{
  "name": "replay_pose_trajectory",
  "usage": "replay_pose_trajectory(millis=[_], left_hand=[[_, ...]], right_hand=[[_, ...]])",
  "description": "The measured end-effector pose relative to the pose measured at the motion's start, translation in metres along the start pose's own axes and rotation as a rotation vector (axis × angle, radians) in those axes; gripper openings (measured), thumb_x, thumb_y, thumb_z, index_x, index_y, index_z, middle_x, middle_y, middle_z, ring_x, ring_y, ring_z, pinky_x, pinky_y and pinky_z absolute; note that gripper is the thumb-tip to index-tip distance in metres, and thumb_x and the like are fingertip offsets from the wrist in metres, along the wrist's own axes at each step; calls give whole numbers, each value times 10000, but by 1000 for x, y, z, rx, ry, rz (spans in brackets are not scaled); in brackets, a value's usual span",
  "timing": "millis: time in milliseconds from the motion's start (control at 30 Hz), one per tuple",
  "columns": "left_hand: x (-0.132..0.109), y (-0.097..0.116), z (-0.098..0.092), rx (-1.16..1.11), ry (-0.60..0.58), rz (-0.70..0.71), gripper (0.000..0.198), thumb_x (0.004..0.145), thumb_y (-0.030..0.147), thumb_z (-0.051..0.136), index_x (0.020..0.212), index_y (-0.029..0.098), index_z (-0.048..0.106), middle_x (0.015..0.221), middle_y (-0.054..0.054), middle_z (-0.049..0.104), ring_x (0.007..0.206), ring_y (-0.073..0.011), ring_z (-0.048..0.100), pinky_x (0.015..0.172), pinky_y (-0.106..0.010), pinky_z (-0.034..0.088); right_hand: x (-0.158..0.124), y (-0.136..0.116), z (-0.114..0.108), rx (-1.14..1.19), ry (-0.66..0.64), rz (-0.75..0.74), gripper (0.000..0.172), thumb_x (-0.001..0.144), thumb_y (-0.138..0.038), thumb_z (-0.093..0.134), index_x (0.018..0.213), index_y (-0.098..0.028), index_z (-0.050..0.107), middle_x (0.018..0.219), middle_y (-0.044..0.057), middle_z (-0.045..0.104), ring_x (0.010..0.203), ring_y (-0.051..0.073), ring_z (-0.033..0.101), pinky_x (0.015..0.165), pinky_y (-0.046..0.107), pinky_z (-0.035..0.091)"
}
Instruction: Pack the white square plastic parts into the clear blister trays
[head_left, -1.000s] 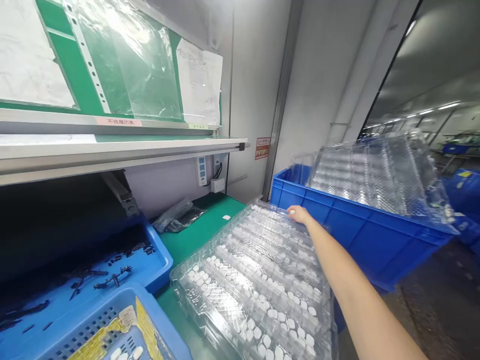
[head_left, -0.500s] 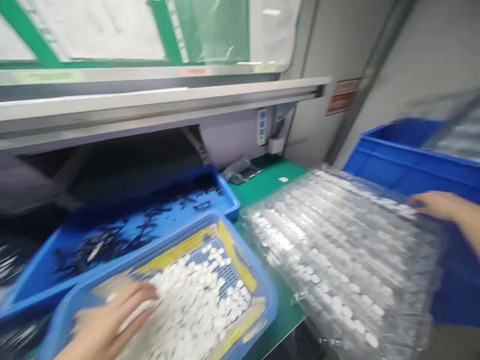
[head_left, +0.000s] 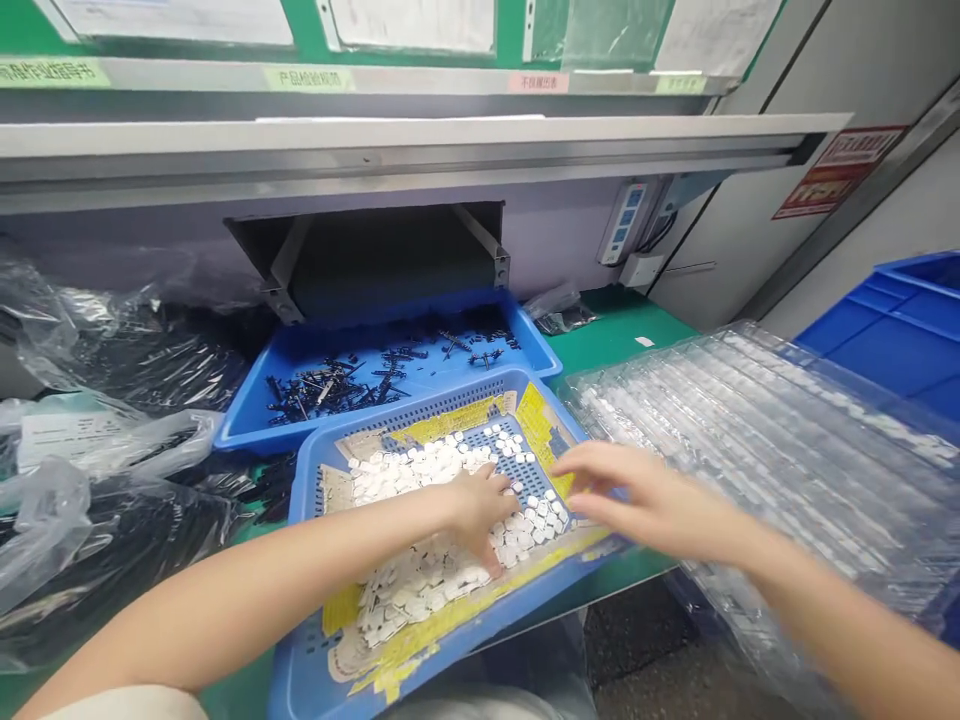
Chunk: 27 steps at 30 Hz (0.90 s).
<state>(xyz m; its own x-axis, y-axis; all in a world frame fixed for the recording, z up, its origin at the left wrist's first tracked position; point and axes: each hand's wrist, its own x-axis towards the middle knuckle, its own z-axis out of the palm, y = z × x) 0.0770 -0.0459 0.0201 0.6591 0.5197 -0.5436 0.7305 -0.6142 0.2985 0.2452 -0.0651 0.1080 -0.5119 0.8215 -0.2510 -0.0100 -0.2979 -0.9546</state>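
A blue perforated basket (head_left: 315, 470) taped with yellow strips holds a heap of small white square parts (head_left: 420, 480). My left hand (head_left: 480, 505) rests in the heap, fingers curled down onto the parts; whether it holds any is hidden. My right hand (head_left: 645, 495) hovers over the basket's right rim with fingers stretched out toward the left, holding nothing. Just right of it lies a clear plastic blister tray (head_left: 757, 450), its rows filled with white parts.
Behind the basket sits a blue tray (head_left: 247, 425) with small black parts. Crumpled plastic bags (head_left: 97, 470) of black parts lie at the left. A blue crate (head_left: 900, 330) stands at the far right. A metal shelf (head_left: 420, 150) and a power strip (head_left: 626, 210) are behind.
The view swung left and down. My right hand left the blister tray's far edge and came over the basket. My left hand moved into the heap of white parts.
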Motion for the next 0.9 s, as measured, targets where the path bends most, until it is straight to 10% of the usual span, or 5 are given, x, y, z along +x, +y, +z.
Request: replay_pose_trajectory(millis=[133, 367, 467, 633, 900], left_hand=[[-21, 1, -6, 34, -71, -81, 537, 467, 244, 691, 979, 201, 536, 1005, -126, 541, 938, -353, 462, 716, -460, 402], [-39, -22, 7, 60, -78, -173, 281, 543, 172, 569, 824, 149, 565, 792, -127, 586, 662, -288, 548, 509, -354, 415], [-43, -32, 2, -102, 28, -103, 168, 586, 133, 493, 739, 174, 548, 692, -43, 581, 613, -193, 531, 509, -264, 389], [-56, -25, -18, -455, 355, 78, 140, 661, 158, 460, 785, 185, 517, 751, 6, 550, 669, -125, 491, 564, -213, 377], [-67, -29, -19, -1009, 658, 58, 121, 760, 282, 423, 795, 178, 473, 733, 9, 497, 604, -88, 483, 507, -191, 397]], right_hand=[[38, 31, 49, -80, -43, 44, 131, 613, -153, 566, 734, -204, 577, 767, 22, 530, 679, 133, 474, 611, 275, 384], [78, 85, 55, 230, 283, 200, 208, 654, -314, 547, 840, -223, 522, 998, 30, 483, 896, 144, 443, 670, 261, 372], [76, 85, 54, 291, 317, 341, 140, 674, -298, 525, 789, -218, 518, 886, 18, 532, 778, 128, 487, 619, 266, 376], [72, 80, 56, 577, 13, 391, 197, 743, -334, 412, 679, -169, 497, 551, -11, 505, 511, 128, 497, 564, 338, 413], [67, 80, 51, 802, -65, 347, 281, 778, -340, 373, 904, -125, 502, 771, 74, 600, 676, 172, 581, 654, 355, 429]])
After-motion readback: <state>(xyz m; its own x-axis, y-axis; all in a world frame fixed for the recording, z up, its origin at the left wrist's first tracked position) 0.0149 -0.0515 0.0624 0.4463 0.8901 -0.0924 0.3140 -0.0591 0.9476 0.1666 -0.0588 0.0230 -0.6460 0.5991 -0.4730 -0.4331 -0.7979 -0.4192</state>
